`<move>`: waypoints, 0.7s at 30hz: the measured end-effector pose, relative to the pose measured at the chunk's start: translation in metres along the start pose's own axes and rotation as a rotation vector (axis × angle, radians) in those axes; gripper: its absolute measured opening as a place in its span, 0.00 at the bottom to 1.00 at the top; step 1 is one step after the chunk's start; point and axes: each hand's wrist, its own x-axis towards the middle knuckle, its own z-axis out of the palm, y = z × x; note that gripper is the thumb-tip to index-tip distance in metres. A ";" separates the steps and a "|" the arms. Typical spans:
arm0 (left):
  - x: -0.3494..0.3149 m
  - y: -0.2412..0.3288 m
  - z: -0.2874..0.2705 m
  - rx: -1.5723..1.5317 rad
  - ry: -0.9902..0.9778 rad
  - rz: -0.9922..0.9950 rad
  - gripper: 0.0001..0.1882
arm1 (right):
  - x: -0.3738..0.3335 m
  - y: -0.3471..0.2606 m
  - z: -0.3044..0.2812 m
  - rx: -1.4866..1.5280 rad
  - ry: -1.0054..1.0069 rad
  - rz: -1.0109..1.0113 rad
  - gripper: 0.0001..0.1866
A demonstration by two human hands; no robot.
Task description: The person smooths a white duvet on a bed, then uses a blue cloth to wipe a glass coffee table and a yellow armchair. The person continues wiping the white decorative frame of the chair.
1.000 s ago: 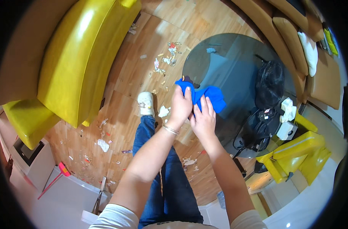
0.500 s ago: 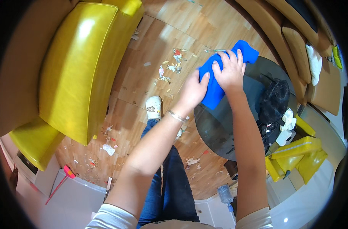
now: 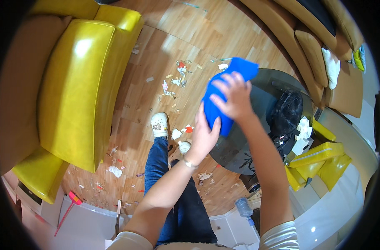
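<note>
A blue cloth (image 3: pixel 245 68), folded into a long bundle, is held over the left edge of the round dark glass table (image 3: pixel 256 143). My left hand (image 3: pixel 205 135) grips the cloth's lower left side, with the thumb on one side and the fingers partly hidden behind it. On top of the cloth lies my right hand (image 3: pixel 235 99), its fingers spread and a little blurred. I cannot tell whether the cloth touches the glass beneath.
A black mesh bag (image 3: pixel 287 110) and a white tissue box (image 3: pixel 301 143) sit on the table's right side. Paper scraps (image 3: pixel 169 89) litter the wooden floor. A yellow sofa (image 3: pixel 77 91) stands left, a brown sofa (image 3: pixel 310 58) right. A red dustpan (image 3: pixel 75 197) lies lower left.
Both hands and the cloth have come down and to the left, nearer my body. My left hand has shifted to the cloth's lower side. The whole view has shifted slightly.
</note>
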 end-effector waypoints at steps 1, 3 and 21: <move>0.021 0.014 0.006 0.063 0.002 0.043 0.36 | 0.008 0.021 -0.003 -0.083 -0.009 0.082 0.26; 0.059 0.030 0.013 0.211 -0.120 0.125 0.34 | 0.022 0.053 -0.008 -0.104 -0.016 0.217 0.28; -0.063 -0.028 -0.005 0.224 -0.224 -0.306 0.18 | -0.041 -0.070 0.021 -0.033 -0.107 -0.052 0.12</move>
